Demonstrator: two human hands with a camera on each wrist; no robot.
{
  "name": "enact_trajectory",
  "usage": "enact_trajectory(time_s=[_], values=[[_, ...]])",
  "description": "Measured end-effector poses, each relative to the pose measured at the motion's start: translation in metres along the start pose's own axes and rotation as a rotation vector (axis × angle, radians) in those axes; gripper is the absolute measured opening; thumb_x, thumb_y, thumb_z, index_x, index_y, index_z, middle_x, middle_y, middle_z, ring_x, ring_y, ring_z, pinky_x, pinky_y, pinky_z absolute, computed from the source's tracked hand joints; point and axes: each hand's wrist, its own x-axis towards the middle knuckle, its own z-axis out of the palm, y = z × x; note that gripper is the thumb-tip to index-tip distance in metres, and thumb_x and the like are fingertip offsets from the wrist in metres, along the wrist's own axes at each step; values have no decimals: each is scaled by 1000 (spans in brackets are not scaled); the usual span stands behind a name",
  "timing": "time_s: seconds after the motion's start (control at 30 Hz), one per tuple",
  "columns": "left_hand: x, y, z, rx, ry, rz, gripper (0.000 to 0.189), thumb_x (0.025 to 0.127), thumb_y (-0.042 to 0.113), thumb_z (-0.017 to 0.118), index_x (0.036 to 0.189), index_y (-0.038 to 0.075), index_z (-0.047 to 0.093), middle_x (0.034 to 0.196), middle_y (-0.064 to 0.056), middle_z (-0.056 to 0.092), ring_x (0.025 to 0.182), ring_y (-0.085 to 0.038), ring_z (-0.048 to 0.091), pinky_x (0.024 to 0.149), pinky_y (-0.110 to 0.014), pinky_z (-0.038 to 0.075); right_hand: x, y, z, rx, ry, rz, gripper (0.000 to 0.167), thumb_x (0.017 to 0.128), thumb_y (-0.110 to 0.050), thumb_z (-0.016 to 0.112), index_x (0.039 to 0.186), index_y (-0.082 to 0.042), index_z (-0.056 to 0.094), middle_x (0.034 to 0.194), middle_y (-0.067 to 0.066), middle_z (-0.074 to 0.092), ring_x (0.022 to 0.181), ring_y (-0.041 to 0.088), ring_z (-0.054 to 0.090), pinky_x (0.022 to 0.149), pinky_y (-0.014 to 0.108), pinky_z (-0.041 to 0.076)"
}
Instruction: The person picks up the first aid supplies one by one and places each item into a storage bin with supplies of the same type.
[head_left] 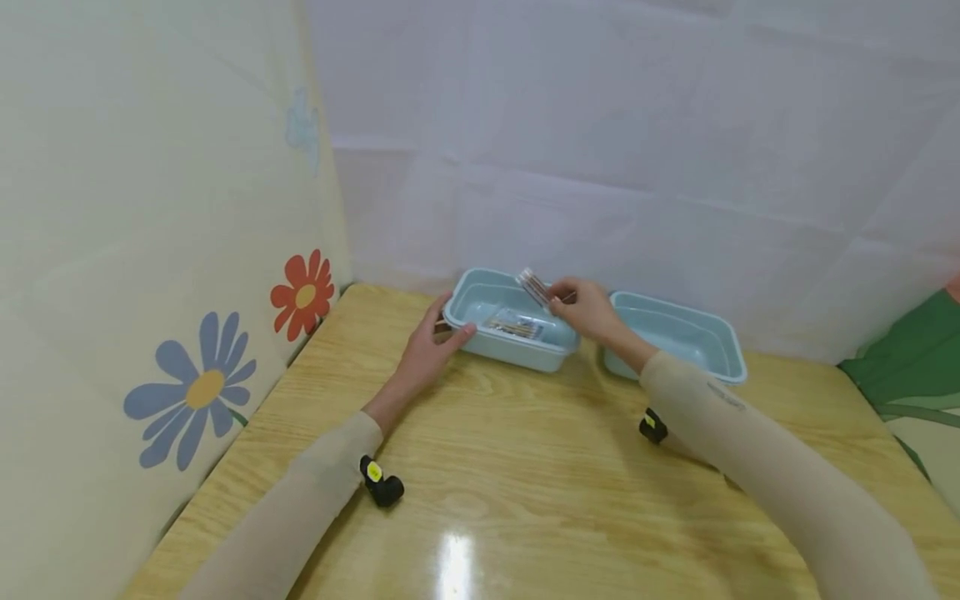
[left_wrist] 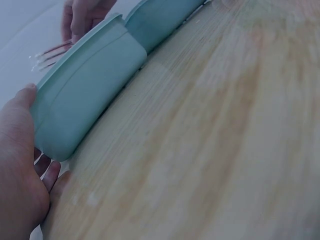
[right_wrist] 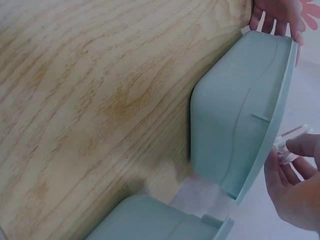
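Observation:
My right hand (head_left: 588, 310) pinches a small clear pack of cotton swabs (head_left: 532, 287), brown sticks with white tips, above the right part of a light blue plastic basin (head_left: 510, 352). Inside that basin lies another clear pack of swabs (head_left: 516, 327). At the basin's left end, my left hand (head_left: 425, 358) grips it with the thumb over the rim; in the left wrist view its fingers (left_wrist: 51, 175) lie at the basin's lower corner. The right wrist view has the held pack (right_wrist: 292, 137) just beyond the rim, between thumb and fingers.
A second light blue basin (head_left: 675, 321) stands close to the right, partly behind my right forearm. Both basins sit on a wood-grain table (head_left: 510, 467) near its back edge. A white cloth wall (head_left: 585, 150) rises behind, and a flower-printed cloth (head_left: 180, 208) hangs at the left.

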Motion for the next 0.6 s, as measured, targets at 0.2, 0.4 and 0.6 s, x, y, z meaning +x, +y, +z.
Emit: enact_trajectory(time_s=[0.2,0.4,0.6], values=[[0,1,0,4,11,-2,81,99,45,67,163,20,25,146,-20,47,126,-32,52,101,-47,47,9,0,6,-86,7,-53,22,97,-5,67,116,5,70,107,18,71,97,31,68,82,41,56],[0,-1,1,10,10,-2,81,99,44,67,163,18,24,146,-21,46,127,-33,52,101,-48,47,15,-3,13,-131,-6,-95,22,95,-1,65,114,9,68,107,20,71,98,32,66,87,41,54],[0,-1,1,11,14,6,82,98,45,68,163,18,25,145,-21,47,126,-32,53,100,-48,47,15,-6,16,-130,-25,-81,26,96,3,61,120,12,66,114,23,68,105,35,64,92,42,53]])
